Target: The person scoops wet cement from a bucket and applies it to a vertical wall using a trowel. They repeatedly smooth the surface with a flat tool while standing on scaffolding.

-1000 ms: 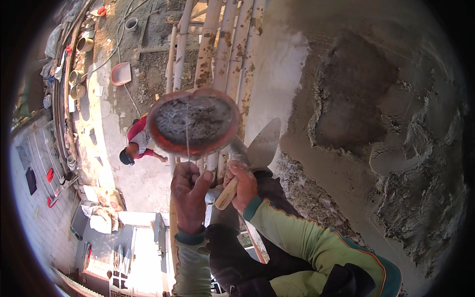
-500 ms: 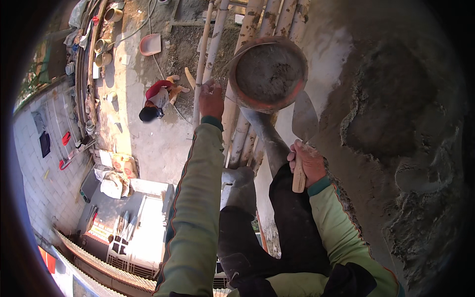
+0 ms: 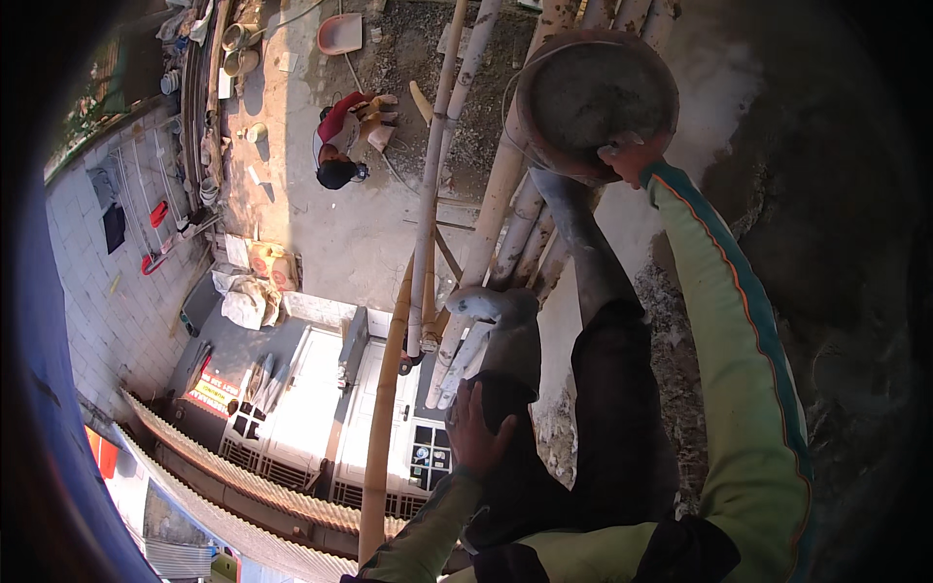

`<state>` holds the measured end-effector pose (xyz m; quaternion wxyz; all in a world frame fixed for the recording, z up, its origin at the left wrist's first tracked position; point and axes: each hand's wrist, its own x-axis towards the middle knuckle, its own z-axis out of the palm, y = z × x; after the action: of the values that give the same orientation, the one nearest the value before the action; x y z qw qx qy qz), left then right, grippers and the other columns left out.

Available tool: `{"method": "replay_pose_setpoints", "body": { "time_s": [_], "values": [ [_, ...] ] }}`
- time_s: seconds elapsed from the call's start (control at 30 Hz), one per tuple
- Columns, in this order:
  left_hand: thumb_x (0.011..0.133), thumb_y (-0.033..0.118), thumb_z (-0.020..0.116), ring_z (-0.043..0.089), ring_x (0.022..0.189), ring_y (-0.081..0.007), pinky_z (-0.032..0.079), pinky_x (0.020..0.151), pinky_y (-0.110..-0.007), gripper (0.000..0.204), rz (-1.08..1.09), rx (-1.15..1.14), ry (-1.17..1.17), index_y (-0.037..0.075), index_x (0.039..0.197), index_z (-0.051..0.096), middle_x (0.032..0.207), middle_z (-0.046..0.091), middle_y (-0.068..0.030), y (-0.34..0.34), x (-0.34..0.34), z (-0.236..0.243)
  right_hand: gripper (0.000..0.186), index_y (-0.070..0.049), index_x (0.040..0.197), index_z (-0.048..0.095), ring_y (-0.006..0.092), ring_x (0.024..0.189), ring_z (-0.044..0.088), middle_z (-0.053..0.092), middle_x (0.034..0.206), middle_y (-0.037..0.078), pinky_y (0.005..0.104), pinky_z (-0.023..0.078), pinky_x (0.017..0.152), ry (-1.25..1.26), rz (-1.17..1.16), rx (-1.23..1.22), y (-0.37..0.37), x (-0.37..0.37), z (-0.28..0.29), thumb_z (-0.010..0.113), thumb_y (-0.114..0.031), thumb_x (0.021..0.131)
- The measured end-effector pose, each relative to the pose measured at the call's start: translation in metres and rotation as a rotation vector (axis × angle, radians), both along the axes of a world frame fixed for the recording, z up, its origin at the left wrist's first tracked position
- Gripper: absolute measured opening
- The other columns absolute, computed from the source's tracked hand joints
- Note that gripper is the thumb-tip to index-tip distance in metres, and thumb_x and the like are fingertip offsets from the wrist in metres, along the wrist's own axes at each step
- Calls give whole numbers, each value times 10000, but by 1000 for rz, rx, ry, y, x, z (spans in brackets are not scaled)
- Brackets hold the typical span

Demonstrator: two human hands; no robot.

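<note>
A round bucket (image 3: 533,83) of wet grey mortar (image 3: 593,92) sits high among pale bamboo poles (image 3: 501,194). My right hand (image 3: 632,157) reaches to its lower inner edge, fingers curled; what they grip is hidden, and the trowel is not discernible. My left hand (image 3: 478,432) is low by my dark trousered leg (image 3: 505,389), fingers apart and holding nothing. My grey boots (image 3: 496,316) stand on or against the poles.
A wet-plastered surface (image 3: 797,146) fills the right. Far below, a person in red sleeves (image 3: 335,121) bends beside a pink scoop (image 3: 338,37). Lower left are white panels (image 3: 301,389), a corrugated roof edge (image 3: 194,447) and a block wall (image 3: 107,272).
The bucket has moved up and right. My right hand, earlier holding a trowel beside it, has risen to it. My left hand has dropped toward my leg. The view has shifted.
</note>
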<state>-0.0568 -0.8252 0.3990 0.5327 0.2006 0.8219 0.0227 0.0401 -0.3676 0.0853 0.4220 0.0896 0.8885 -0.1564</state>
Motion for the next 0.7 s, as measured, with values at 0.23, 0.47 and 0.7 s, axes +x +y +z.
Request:
{"method": "replay_pose_setpoints", "body": {
  "time_s": [0.23, 0.47, 0.7],
  "values": [
    [813, 445, 696, 401, 1326, -424, 369, 1045, -523, 769, 115, 87, 56, 43, 1395, 394, 1498, 334, -224, -14, -7, -15, 321, -212, 1172, 636, 321, 1016, 636, 668, 1104, 88, 433, 504, 889, 29, -1099, -81, -38, 32, 48, 605, -319, 870],
    [801, 334, 717, 389, 1337, -429, 381, 1057, -507, 699, 64, 128, 23, 34, 1363, 430, 1485, 346, -233, -26, -2, -22, 492, -101, 1180, 634, 341, 1061, 614, 652, 1147, 156, 414, 471, 953, 305, -1096, 282, -105, 11, 79, 523, -474, 879],
    [806, 302, 709, 418, 1314, -414, 392, 1050, -481, 633, 38, 114, 4, 57, 1341, 476, 1463, 374, -239, -27, -15, -21, 325, -71, 1037, 661, 255, 823, 644, 654, 998, 123, 363, 513, 742, 573, -1020, -519, -180, -61, 250, 547, -359, 937]
  ]
}}
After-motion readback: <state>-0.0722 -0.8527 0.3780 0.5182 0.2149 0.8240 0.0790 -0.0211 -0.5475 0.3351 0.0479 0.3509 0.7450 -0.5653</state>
